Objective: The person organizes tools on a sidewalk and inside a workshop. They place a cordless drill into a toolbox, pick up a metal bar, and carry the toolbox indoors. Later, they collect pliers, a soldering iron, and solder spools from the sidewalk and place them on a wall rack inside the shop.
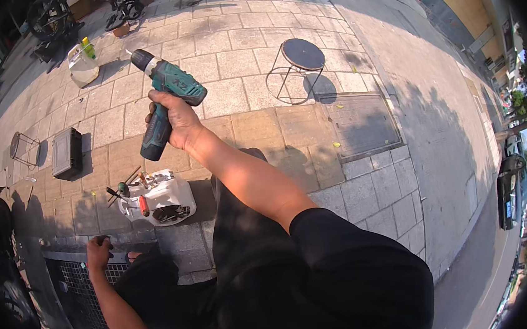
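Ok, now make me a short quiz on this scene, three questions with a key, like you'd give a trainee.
1. Which hand holds the teal cordless drill?
2. True or false: in the picture, the larger-looking round-seated stool stands to the right of the drill.
3. Pick one. Which colour is a tool handle at the nearer cut-open white plastic container: A) purple, B) red, C) sky blue?

Key:
1. The right hand.
2. True.
3. B.
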Demonstrator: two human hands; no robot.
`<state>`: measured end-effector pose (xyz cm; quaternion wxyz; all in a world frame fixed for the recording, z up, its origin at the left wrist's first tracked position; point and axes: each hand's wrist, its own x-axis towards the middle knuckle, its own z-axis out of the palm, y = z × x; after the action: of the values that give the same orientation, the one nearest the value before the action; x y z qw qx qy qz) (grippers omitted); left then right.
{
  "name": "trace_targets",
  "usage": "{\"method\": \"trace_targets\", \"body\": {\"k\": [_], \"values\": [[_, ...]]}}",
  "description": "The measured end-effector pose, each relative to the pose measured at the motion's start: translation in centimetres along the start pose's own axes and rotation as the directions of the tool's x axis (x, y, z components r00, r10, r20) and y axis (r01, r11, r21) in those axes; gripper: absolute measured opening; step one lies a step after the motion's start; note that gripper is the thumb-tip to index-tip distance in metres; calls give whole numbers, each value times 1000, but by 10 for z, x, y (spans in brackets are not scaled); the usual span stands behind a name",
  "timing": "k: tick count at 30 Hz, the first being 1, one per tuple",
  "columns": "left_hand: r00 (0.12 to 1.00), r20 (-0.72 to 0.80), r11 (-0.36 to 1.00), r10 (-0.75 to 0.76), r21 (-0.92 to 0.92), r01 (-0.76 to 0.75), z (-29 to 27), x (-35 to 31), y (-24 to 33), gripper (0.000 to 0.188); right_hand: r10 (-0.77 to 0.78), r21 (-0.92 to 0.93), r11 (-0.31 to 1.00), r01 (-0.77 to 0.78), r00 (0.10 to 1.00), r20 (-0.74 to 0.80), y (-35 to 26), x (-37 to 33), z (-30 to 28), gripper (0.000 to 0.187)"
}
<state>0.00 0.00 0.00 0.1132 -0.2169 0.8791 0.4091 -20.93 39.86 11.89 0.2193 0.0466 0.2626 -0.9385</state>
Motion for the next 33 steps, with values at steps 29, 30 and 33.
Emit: {"method": "trace_targets", "body": {"k": [29,30,33], "values": [[707,-590,899,389,411,-151,37,82,114,27,22,-93,996,-2,976,216,-43,-14,-3,25],[690,-602,901,400,397,-177,36,80,112,23,66,-131,990,-44,984,168,-41,-12,-3,21],[687,-579,889,440,390,-241,45,76,119,23,27,-301,953,-43,998,-58,-38,-6,-18,16]]}}
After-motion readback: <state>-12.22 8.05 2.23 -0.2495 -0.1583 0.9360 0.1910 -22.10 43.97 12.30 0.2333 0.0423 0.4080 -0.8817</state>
